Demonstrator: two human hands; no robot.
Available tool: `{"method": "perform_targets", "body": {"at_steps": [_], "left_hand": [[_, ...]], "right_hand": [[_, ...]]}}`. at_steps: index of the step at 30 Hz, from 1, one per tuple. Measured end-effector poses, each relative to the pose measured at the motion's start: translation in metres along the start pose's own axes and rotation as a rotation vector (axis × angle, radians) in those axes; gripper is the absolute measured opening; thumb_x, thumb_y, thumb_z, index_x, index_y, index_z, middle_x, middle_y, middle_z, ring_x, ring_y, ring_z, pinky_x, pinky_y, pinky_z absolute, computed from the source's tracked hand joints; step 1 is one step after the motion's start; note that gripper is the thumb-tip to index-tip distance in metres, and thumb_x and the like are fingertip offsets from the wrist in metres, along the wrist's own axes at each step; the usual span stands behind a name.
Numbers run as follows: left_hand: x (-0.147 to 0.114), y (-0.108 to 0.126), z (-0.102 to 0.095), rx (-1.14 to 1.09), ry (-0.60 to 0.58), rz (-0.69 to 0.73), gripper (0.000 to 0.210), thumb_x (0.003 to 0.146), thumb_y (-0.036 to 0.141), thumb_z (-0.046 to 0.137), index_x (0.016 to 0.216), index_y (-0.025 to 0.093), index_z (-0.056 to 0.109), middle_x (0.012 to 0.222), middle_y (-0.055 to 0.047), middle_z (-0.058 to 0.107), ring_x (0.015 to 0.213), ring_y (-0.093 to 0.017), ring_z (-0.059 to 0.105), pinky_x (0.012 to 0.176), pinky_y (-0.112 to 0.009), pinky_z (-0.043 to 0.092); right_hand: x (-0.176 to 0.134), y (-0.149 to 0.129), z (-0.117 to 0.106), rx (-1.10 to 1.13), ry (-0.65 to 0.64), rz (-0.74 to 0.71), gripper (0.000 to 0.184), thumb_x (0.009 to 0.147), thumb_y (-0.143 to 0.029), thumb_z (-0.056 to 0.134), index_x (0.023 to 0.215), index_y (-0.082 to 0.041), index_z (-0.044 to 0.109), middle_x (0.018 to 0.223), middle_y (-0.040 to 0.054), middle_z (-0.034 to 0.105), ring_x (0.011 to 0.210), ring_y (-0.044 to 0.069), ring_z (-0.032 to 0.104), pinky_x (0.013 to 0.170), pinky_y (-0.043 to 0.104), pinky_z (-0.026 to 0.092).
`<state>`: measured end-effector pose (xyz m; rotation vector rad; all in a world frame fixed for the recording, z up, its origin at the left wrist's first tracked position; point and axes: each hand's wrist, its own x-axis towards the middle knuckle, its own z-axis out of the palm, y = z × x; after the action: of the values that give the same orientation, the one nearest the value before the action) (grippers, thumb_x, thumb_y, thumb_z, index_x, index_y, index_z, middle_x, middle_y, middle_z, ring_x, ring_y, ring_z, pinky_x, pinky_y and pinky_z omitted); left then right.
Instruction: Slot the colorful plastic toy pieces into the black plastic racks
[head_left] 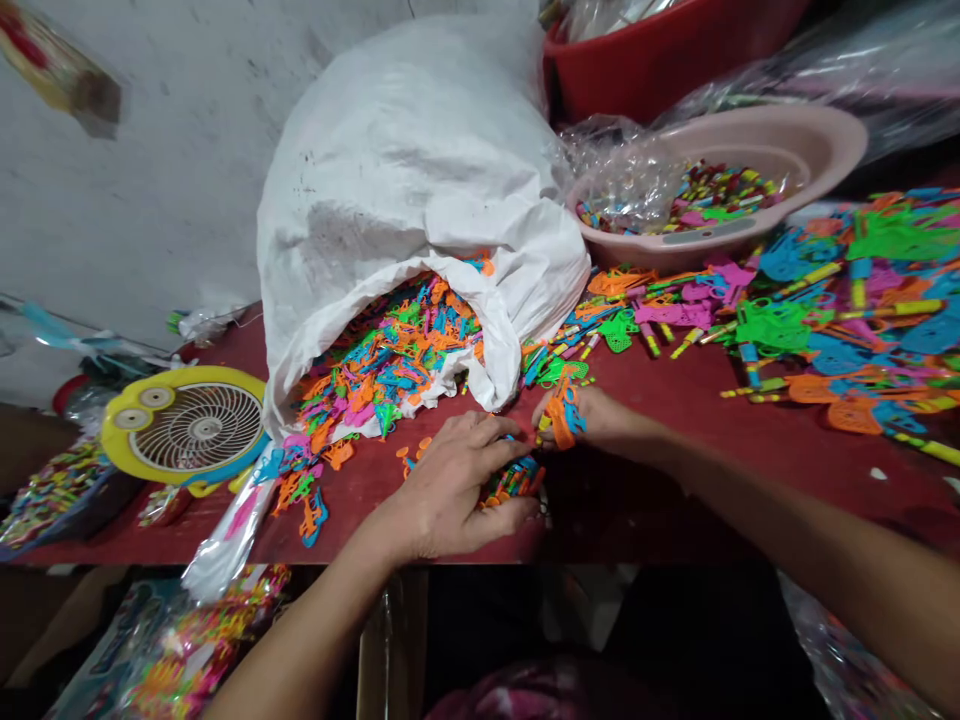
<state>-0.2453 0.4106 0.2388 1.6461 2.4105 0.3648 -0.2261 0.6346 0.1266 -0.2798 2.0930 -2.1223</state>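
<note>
My left hand (457, 490) is curled round a small cluster of colourful plastic pieces (517, 482) at the table's front edge, its thumb and fingers on either side of them. Just to the right, my right hand (589, 418) pinches a few flat orange and blue plastic pieces (564, 412). Its fingertips are partly hidden behind them. Beyond both hands a big white sack (405, 150) lies with its mouth towards me, and many small mixed-colour plastic pieces (397, 350) show in the opening. Some have spilled onto the red table (637, 490).
A yellow fan (206, 425) stands left of the sack. At the back right is a pink basin (817, 150) with small coloured pieces and clear plastic, a red tub (660, 60) behind it. Coloured plastic toys (847, 310) are heaped along the right side.
</note>
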Motion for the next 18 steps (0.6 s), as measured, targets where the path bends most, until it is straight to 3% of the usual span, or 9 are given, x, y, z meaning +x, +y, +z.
{"method": "perform_targets", "body": {"at_steps": [4,8,14,18], "left_hand": [[0.000,0.001,-0.002,-0.024,-0.032,-0.021,0.046,0.090,0.047,0.056,0.130,0.025,0.056,0.134,-0.009,0.053,0.117,-0.028,0.051,0.101,-0.047,0.040],[-0.001,0.001,0.000,-0.002,-0.046,-0.056,0.045,0.090,0.045,0.056,0.131,0.026,0.054,0.137,-0.009,0.052,0.120,-0.028,0.050,0.103,-0.048,0.038],[-0.002,0.001,0.001,0.041,-0.063,-0.071,0.048,0.087,0.042,0.059,0.132,0.028,0.053,0.139,-0.009,0.050,0.122,-0.029,0.050,0.104,-0.047,0.039],[-0.001,0.000,0.001,0.054,-0.060,-0.066,0.050,0.087,0.043,0.059,0.134,0.028,0.052,0.139,-0.008,0.051,0.123,-0.030,0.050,0.104,-0.049,0.041]], "right_hand": [[0.010,0.009,-0.010,0.086,-0.053,0.020,0.021,0.067,-0.033,0.071,0.077,-0.016,0.065,0.068,-0.0003,0.063,0.060,0.012,0.055,0.056,0.024,0.044],[0.010,0.006,-0.016,0.203,-0.131,-0.027,0.022,0.065,-0.034,0.074,0.072,-0.017,0.063,0.067,0.0013,0.063,0.064,0.015,0.059,0.061,0.027,0.048],[0.010,0.006,-0.013,0.210,-0.102,-0.117,0.027,0.066,-0.042,0.068,0.058,-0.019,0.056,0.060,0.0006,0.058,0.060,0.014,0.052,0.058,0.026,0.043],[0.011,0.012,-0.012,0.319,-0.116,-0.088,0.029,0.068,-0.044,0.068,0.062,-0.017,0.059,0.062,0.0006,0.057,0.058,0.012,0.050,0.056,0.025,0.040]]}}
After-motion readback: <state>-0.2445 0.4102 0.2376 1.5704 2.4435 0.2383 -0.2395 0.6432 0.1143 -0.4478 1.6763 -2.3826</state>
